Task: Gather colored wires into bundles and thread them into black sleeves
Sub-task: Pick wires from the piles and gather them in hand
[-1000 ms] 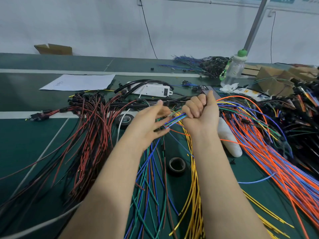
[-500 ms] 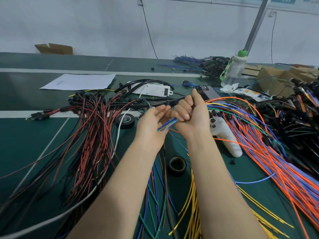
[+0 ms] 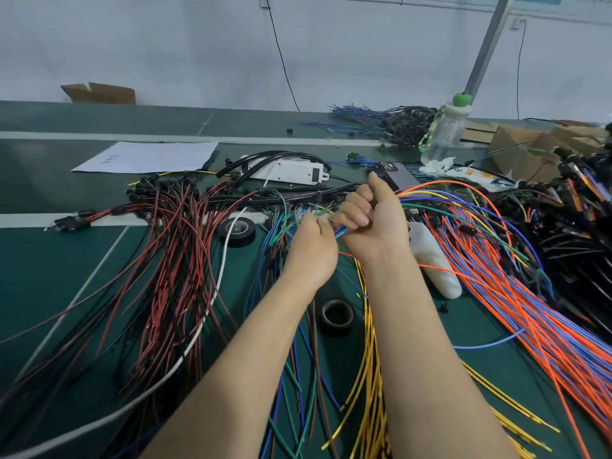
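While your right hand (image 3: 371, 223) is fisted round the wire bundle (image 3: 341, 230), you're in the gathering step, by my read. No sleeve is on it yet. The bundle is blue, green, yellow and orange strands: short ends poke out of the fist toward the left, and the long run arcs off right above the table (image 3: 49, 276).

Your left hand (image 3: 311, 250) sits just beside those ends, back to the camera, fingers curled out of view. I can't tell if it pinches a strand or only touches.

Next move likely needs the tips evened up and the fist kept tight, then a sleeve to feed them into. Black tubing (image 3: 275, 159) drapes over the white box (image 3: 291, 172) behind your hands; it may be sleeves, I can't tell.

Snag risks:
- the loose green and blue wires (image 3: 281, 226) under the left hand
- the yellow wires (image 3: 369, 342) between your forearms
- the orange-and-blue heap (image 3: 530, 309) to the right

Also around are two tape rolls (image 3: 236, 230) (image 3: 337, 315), a white handle-like thing (image 3: 433, 263) just beside the right wrist, and a phone (image 3: 397, 175) beyond the fist.
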Demonstrator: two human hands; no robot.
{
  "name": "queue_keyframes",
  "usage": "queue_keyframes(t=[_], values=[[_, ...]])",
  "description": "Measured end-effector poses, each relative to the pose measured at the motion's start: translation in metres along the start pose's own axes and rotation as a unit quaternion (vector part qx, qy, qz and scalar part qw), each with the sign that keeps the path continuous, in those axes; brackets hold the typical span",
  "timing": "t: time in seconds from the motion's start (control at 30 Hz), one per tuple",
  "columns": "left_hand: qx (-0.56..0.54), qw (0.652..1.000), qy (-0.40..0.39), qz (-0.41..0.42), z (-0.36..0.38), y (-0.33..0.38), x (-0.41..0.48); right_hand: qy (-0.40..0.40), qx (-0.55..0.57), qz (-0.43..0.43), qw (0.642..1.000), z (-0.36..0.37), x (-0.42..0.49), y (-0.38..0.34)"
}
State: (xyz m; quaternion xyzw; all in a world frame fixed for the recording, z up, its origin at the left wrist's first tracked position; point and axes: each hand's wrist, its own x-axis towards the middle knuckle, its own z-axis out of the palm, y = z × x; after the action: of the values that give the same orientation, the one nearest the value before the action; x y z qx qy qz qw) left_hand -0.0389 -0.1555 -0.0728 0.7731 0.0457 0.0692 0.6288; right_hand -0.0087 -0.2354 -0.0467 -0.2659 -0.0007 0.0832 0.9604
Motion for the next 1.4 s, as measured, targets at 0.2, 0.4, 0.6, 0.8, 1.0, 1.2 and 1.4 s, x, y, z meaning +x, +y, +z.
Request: queue_keyframes(t=[0.2,0.4,0.6,0.8,1.0,1.2,1.4], values=[[-0.241,0.963,-0.027,-0.121,-0.004,0.002,0.006,-0.007,0.006,-0.037,0.999,0.0,0.0,0.0],[-0.472,0.861,-0.023,-0.19,-0.011,0.009,0.009,-0.017,-0.017,-0.033,0.999,0.007,-0.001,0.013],[-0.481,0.858,-0.03,-0.177,-0.014,0.013,0.004,-0.024,-0.008,-0.018,1.0,0.006,-0.002,0.013],[-0.123,0.981,-0.108,-0.108,-0.021,0.009,0.0,-0.01,-0.001,-0.079,0.997,0.002,0.0,0.003],[-0.173,0.964,-0.199,-0.011,-0.039,0.007,0.001,-0.018,0.09,-0.091,0.992,-0.003,-0.001,-0.009],[-0.286,0.931,-0.225,0.012,-0.04,0.006,0.0,-0.073,0.214,-0.064,0.972,-0.004,-0.005,-0.01],[-0.331,0.911,-0.244,0.02,-0.038,0.003,0.0,-0.087,0.233,-0.059,0.967,-0.001,-0.007,-0.011]])
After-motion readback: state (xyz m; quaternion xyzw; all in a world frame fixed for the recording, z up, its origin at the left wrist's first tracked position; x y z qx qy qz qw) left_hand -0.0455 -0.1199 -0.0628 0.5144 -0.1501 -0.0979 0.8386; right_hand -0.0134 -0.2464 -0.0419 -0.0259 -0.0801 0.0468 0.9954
